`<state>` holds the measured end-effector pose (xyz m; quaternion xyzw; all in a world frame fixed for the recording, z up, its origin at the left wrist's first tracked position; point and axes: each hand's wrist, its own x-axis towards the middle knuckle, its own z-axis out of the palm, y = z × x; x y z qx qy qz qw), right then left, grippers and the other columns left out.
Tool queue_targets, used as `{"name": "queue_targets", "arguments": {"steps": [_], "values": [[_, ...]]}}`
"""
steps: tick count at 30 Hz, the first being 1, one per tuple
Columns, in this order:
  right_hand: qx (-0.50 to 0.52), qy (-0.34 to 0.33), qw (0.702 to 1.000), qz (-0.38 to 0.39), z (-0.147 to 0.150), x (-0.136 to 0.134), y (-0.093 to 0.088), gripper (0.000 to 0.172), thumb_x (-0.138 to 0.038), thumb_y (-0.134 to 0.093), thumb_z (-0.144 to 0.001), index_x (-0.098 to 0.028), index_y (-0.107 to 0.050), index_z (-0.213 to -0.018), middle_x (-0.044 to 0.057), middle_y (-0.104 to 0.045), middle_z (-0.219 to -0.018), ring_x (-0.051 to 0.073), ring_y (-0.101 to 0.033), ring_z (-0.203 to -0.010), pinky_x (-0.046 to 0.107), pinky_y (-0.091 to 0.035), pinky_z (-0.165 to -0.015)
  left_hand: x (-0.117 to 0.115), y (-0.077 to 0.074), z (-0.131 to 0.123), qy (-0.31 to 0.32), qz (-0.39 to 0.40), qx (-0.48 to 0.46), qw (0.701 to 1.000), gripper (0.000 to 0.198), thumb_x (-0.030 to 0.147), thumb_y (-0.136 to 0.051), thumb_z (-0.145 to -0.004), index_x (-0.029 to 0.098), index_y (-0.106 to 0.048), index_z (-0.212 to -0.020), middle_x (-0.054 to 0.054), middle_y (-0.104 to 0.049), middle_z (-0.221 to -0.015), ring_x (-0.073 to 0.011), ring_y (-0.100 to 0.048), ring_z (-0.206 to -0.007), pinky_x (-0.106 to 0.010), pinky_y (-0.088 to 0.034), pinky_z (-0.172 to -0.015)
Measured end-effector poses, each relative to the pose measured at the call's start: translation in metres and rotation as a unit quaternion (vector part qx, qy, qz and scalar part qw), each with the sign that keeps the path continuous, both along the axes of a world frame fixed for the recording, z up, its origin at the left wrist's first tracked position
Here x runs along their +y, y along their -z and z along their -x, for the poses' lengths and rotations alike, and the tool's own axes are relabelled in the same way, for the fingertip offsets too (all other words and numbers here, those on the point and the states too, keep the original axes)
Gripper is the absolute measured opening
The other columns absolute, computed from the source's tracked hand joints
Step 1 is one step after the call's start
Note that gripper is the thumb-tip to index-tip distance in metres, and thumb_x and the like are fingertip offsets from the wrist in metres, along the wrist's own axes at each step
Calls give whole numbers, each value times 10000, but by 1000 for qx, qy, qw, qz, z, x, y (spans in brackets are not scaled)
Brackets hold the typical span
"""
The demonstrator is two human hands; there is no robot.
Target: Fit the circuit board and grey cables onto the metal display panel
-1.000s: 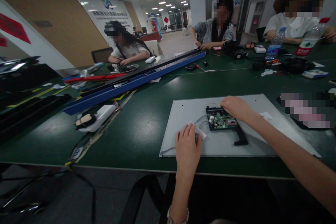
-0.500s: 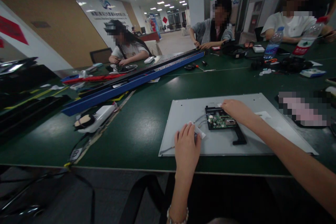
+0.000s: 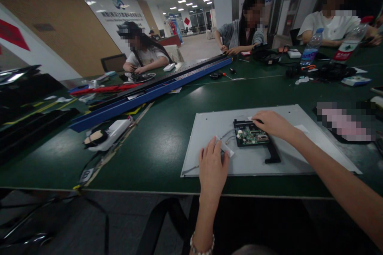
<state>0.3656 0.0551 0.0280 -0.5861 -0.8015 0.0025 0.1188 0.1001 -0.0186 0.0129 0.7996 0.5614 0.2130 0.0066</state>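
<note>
A flat light-grey panel (image 3: 290, 117) lies on the green table. On it sits a black bracket (image 3: 273, 154) holding a green circuit board (image 3: 254, 137), with thin grey cables (image 3: 228, 134) running off its left side. My left hand (image 3: 213, 163) rests on the panel's left part, fingers slightly apart, beside a white strip (image 3: 226, 148) and over a cable; something dark shows by the thumb. At the bracket's upper edge, my right hand (image 3: 269, 122) has its fingertips pressed together near a small white piece. What they pinch is hidden.
A long blue rail (image 3: 155, 93) lies across the green table (image 3: 155, 143). At left is a white device (image 3: 115, 133) with a cable. Bottles (image 3: 311, 50) and small items stand at back right, a pink-topped dark object (image 3: 345, 123) at right. Three co-workers sit opposite.
My right hand has shifted very slightly at the bracket's upper edge, its wrist a little flatter. My left hand stays in place. The view has tilted a touch.
</note>
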Motion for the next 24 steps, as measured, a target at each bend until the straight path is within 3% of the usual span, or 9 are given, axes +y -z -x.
{"name": "queue_targets", "arguments": {"steps": [15,24], "values": [[-1,17,1000,-9,1,1,4,312,-205,-439,-922,-189,-738,-1008,109,-729,-1010,232,-665,-924,343,-506,-807,1,1,2,15,-4,-16,1000,405,237,-474,-942,181,-488,-1343,-142,-463,-1479,-259,-455,-1341,-498,-337,-1106],[26,32,999,-2,-3,-7,-9,350,-283,-436,-951,-154,-688,-1157,121,-689,-1217,258,-629,-1114,390,-482,-963,3,2,4,24,-23,-25,999,441,263,-476,-948,173,-450,-1378,-135,-384,-1533,-283,-400,-1380,-478,-371,-1093]]}}
